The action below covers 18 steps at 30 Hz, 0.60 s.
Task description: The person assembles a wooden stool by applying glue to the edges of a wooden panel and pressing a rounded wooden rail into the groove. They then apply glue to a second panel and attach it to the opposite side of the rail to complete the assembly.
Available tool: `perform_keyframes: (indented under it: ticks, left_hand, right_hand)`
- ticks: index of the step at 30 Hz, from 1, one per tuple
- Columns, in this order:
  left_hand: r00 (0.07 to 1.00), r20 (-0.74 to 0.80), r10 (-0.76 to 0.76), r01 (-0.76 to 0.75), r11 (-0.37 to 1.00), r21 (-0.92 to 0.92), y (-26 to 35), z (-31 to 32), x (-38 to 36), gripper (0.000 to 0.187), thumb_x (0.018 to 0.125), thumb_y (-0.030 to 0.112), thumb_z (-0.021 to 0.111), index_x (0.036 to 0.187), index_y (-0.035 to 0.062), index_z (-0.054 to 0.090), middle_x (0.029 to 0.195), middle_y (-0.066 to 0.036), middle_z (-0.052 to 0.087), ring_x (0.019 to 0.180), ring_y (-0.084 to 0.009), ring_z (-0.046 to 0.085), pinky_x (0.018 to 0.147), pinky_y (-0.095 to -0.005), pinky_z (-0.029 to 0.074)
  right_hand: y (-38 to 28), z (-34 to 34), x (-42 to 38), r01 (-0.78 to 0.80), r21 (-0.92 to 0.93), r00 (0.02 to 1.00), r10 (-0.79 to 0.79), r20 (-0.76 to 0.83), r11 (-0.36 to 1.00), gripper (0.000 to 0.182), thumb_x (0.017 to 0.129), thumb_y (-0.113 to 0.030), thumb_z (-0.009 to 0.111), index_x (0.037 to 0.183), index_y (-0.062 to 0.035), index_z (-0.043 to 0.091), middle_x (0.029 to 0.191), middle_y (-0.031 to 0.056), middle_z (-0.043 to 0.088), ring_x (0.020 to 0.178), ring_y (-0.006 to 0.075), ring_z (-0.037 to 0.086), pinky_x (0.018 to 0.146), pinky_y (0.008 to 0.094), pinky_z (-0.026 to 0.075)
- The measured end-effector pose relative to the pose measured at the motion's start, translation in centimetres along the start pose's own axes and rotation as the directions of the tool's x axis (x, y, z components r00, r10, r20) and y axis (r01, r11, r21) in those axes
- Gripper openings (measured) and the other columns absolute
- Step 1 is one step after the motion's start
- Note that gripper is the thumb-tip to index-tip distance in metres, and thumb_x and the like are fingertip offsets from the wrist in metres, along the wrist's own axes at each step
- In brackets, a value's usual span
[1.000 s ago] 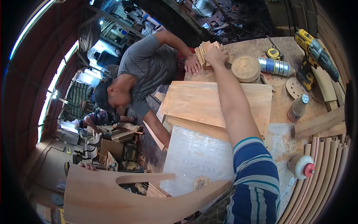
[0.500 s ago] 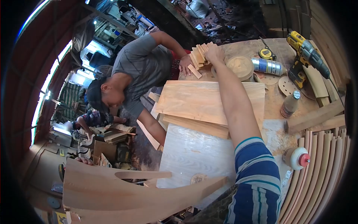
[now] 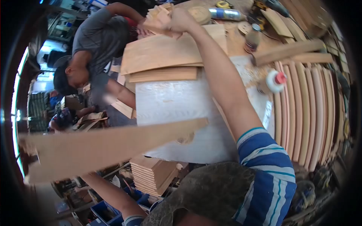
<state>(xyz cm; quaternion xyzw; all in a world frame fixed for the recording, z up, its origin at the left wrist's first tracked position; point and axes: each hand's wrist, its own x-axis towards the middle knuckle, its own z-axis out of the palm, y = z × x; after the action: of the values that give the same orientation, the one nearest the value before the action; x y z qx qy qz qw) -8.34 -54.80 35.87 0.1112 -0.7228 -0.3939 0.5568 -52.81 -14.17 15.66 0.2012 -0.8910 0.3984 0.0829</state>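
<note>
While right hand (image 3: 181, 20) clasps slats (image 3: 158, 19), left hand's (image 3: 89, 176) grip and can label (image 3: 225, 14) are unclear.

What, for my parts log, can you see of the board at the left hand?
The board is pale brown and looks like wood, blurred here. Wide toward the picture's left, it tapers to a narrow tip overlapping the pale sheet in view; contact is unclear. The left hand, mostly hidden behind it, seems to support its lower edge.

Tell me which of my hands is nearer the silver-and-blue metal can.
Right. Your right hand, at the small pale wooden pieces, is left of the can in view; your left hand is far lower left, partly hidden by the long tan wooden board.
</note>
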Motion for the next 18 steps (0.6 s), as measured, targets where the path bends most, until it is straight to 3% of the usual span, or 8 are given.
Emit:
perform_keyframes:
  ticks: [3, 6, 7, 9, 10, 13, 15, 18]
  left_hand:
    - [0.996, 0.067, 0.051, -0.047, 0.997, -0.065, -1.8, -2.2, 1.9, 0.032, 0.109, 0.030, 0.046, 0.129, 0.0062, 0.051, 0.124, -0.010, 0.059, 0.112, -0.0215, 0.060, 0.099, -0.0392, 0.051]
    - [0.971, 0.199, 0.133, -0.103, 0.982, -0.156, -3.7, -4.4, 2.8, 0.029, 0.108, 0.028, 0.049, 0.127, 0.0057, 0.052, 0.121, -0.009, 0.060, 0.110, -0.0207, 0.061, 0.098, -0.0386, 0.052]
    - [0.948, 0.265, 0.175, -0.124, 0.973, -0.195, -4.1, -4.9, 2.5, 0.028, 0.107, 0.026, 0.051, 0.126, 0.0051, 0.052, 0.120, -0.009, 0.061, 0.109, -0.0203, 0.061, 0.097, -0.0382, 0.052]
    - [0.998, 0.069, -0.003, 0.009, 0.997, -0.078, 0.0, -0.7, -0.6, 0.028, 0.108, 0.027, 0.051, 0.121, 0.0031, 0.055, 0.118, -0.009, 0.062, 0.108, -0.0194, 0.060, 0.096, -0.0379, 0.050]
    - [0.998, -0.003, -0.060, 0.060, 0.997, -0.052, 1.1, 0.4, -1.6, 0.028, 0.108, 0.028, 0.050, 0.119, 0.0024, 0.056, 0.117, -0.010, 0.063, 0.107, -0.0191, 0.060, 0.096, -0.0378, 0.050]
    - [0.980, 0.067, 0.187, -0.188, 0.982, 0.003, 0.7, 0.4, -1.4, 0.043, 0.109, 0.040, 0.051, 0.120, -0.0004, 0.060, 0.120, -0.011, 0.063, 0.108, -0.0181, 0.059, 0.094, -0.0360, 0.049]
    - [0.986, 0.162, 0.038, 0.008, 0.963, -0.271, -0.2, 0.2, -1.2, 0.066, 0.107, 0.060, 0.042, 0.129, 0.0004, 0.058, 0.119, -0.007, 0.062, 0.109, -0.0170, 0.059, 0.094, -0.0327, 0.049]
    - [0.982, 0.189, -0.027, 0.088, 0.943, -0.320, 0.0, 0.1, -2.2, 0.067, 0.106, 0.059, 0.046, 0.131, -0.0018, 0.057, 0.116, -0.008, 0.064, 0.105, -0.0161, 0.060, 0.091, -0.0303, 0.049]
  right_hand:
    - [-3.8, -1.8, -11.6, -0.010, 0.052, 0.996, 0.006, 0.084, 0.999, 0.034, 0.073, -0.027, 0.077, 0.088, 0.0044, 0.075, 0.077, 0.0231, 0.072, 0.070, 0.0345, 0.073, 0.072, 0.0430, 0.058]
    - [-5.8, -2.4, -18.9, -0.089, -0.064, 0.952, 0.104, 0.288, 0.994, 0.027, 0.075, -0.022, 0.076, 0.085, 0.0037, 0.074, 0.078, 0.0233, 0.072, 0.075, 0.0356, 0.073, 0.075, 0.0433, 0.058]
    - [-5.0, -0.9, -20.6, 0.005, -0.122, 0.936, 0.038, 0.351, 0.993, 0.030, 0.076, -0.025, 0.075, 0.087, 0.0023, 0.076, 0.082, 0.0242, 0.072, 0.080, 0.0380, 0.073, 0.078, 0.0453, 0.058]
    - [-3.8, 1.3, -23.1, 0.110, -0.190, 0.910, -0.021, 0.415, 0.976, 0.032, 0.076, -0.029, 0.074, 0.088, 0.0009, 0.078, 0.086, 0.0252, 0.072, 0.086, 0.0404, 0.073, 0.081, 0.0474, 0.058]
    - [-3.2, 2.1, -23.8, 0.112, -0.227, 0.957, -0.043, 0.288, 0.967, 0.029, 0.075, -0.027, 0.074, 0.088, -0.0010, 0.078, 0.085, 0.0234, 0.073, 0.085, 0.0399, 0.072, 0.080, 0.0477, 0.058]
    - [-1.6, 2.4, -24.1, 0.061, -0.125, 0.998, -0.057, 0.035, 0.990, 0.025, 0.078, -0.025, 0.072, 0.089, -0.0033, 0.078, 0.088, 0.0193, 0.075, 0.083, 0.0368, 0.072, 0.079, 0.0464, 0.057]
    - [-5.5, -2.5, -25.6, -0.038, -0.073, 0.999, 0.035, -0.037, 0.997, 0.025, 0.080, -0.024, 0.071, 0.091, -0.0019, 0.077, 0.086, 0.0186, 0.075, 0.080, 0.0294, 0.073, 0.076, 0.0428, 0.056]
    - [-10.3, -10.6, -26.2, -0.051, 0.047, 0.964, 0.062, -0.259, 0.998, 0.021, 0.084, -0.020, 0.074, 0.096, -0.0020, 0.074, 0.079, 0.0096, 0.071, 0.074, 0.0177, 0.066, 0.069, 0.0346, 0.053]
